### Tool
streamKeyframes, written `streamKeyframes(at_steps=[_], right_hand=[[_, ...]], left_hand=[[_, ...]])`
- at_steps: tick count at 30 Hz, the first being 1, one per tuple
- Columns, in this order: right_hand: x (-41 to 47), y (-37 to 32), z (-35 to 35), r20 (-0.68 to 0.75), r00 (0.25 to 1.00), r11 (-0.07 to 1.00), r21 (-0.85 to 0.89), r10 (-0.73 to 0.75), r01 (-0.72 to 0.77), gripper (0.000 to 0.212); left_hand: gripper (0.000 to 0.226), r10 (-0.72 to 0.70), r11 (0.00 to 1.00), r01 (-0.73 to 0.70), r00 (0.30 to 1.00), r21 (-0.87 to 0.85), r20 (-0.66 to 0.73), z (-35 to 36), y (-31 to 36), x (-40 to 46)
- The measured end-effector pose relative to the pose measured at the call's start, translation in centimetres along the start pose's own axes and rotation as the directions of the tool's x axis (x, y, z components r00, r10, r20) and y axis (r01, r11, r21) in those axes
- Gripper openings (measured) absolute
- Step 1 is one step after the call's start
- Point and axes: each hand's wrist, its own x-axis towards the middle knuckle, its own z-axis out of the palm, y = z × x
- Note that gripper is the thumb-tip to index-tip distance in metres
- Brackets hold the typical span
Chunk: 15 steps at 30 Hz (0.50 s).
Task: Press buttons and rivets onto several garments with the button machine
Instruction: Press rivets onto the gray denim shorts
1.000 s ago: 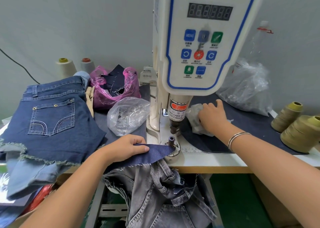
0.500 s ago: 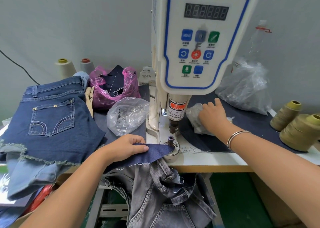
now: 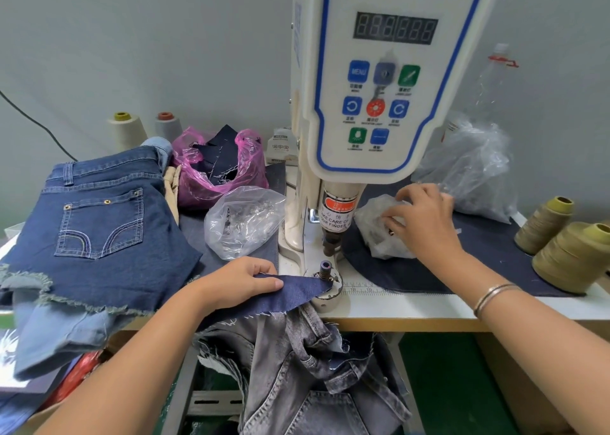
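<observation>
The white servo button machine (image 3: pixel 379 81) rises at the centre, its punch above the lower die (image 3: pixel 325 268). My left hand (image 3: pixel 236 282) pinches a dark blue denim scrap (image 3: pixel 290 294), whose tip lies beside the die. My right hand (image 3: pixel 424 218) is over a small clear plastic bag of hardware (image 3: pixel 376 233) right of the punch, and its thumb and forefinger pinch a small metal piece. Grey washed jeans (image 3: pixel 307 375) hang below the table edge.
Dark blue denim shorts (image 3: pixel 99 233) lie on a pile at left. Behind them are a pink bag of scraps (image 3: pixel 219 167) and a clear bag of buttons (image 3: pixel 242 221). Olive thread cones (image 3: pixel 561 249) stand at far right, with a large crumpled clear bag (image 3: pixel 475 167) behind my right hand.
My right hand has drawn back a little from the small bag, its fingertips now pinching a small metal piece. The left hand and scrap have not moved.
</observation>
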Motion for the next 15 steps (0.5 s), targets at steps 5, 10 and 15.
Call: streamKeyframes(at_steps=[5,10,15], right_hand=[[-3.1,-3.3,-1.3,-0.014,0.957,0.809,0.538,0.288,-0.236,0.008],[-5.3,-7.2,-2.5,0.356,0.865,0.186,0.879,0.353,-0.438,0.022],[-6.4,-9.5,-2.2,0.611,0.75,-0.167,0.791,0.253,-0.588,0.019]], left_hand=[[0.03,-0.005,1.0,0.005,1.0,0.004,0.002,-0.1,0.0,0.0],[0.028,-0.007,1.0,0.007,1.0,0.018,0.002,-0.1,0.0,0.1],[0.026,-0.003,1.0,0.003,1.0,0.012,0.001,-0.1,0.0,0.0]])
